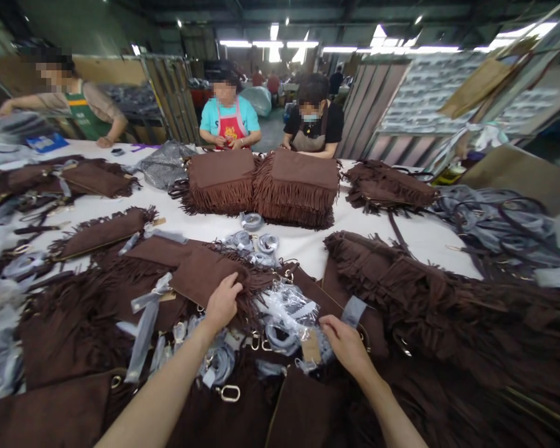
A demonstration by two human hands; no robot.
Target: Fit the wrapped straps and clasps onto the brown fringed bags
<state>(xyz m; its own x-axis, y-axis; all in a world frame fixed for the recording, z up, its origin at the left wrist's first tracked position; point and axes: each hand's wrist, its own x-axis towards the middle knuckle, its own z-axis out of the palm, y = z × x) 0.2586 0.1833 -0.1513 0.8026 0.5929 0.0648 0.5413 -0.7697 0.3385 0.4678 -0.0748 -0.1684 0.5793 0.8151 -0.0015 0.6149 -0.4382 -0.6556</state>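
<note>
My left hand (223, 303) is closed on the edge of a brown fringed bag (200, 274), its fingers curled over the flat panel near the fringe. To the right, my right hand (348, 345) has thumb and fingers together at the side of a crumpled clear plastic wrapper (289, 308). A tan paper tag (311, 347) hangs just left of that hand. Between the hands lie wrapped coiled straps (282, 339) and metal clasps. Below them, a gold oval ring (230, 393) rests on more brown bags.
Two neat stacks of fringed bags (296, 171) stand across the white table (308, 246). Loose fringed bags (401, 280) heap up on the right, with wrapped straps (499, 218) behind. Several co-workers stand beyond the table, including a person in a turquoise shirt (249, 115).
</note>
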